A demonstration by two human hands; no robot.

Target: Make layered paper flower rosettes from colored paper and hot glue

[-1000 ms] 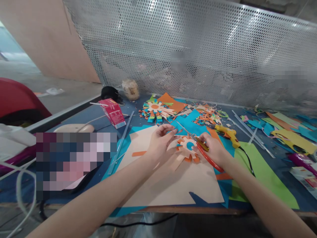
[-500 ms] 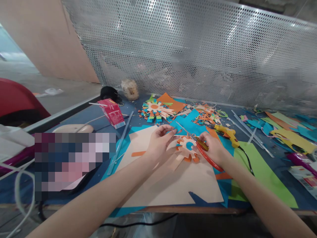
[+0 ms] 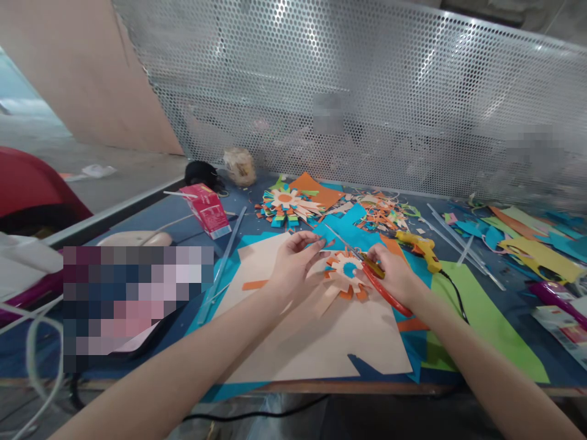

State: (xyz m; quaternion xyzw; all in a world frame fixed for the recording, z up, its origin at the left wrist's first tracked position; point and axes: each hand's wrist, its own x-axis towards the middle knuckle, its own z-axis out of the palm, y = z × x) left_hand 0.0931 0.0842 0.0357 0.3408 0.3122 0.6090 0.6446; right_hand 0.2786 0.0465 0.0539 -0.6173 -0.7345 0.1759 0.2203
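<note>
My right hand is closed on scissors with red handles. Their blades point up and to the left, toward the fingertips of my left hand. My left hand is pinched, thumb against fingers; whatever lies between them is too small to make out. Just below both hands is a paper flower with cream and orange petals and a blue middle. It rests on a large cream sheet with a notch cut in its lower edge. Orange strips lie on and beside this sheet.
A finished-looking layered paper flower and a pile of paper scraps lie behind. On the right are a yellow glue gun, glue sticks and green paper. A pink drink carton stands left, near a blurred-out device.
</note>
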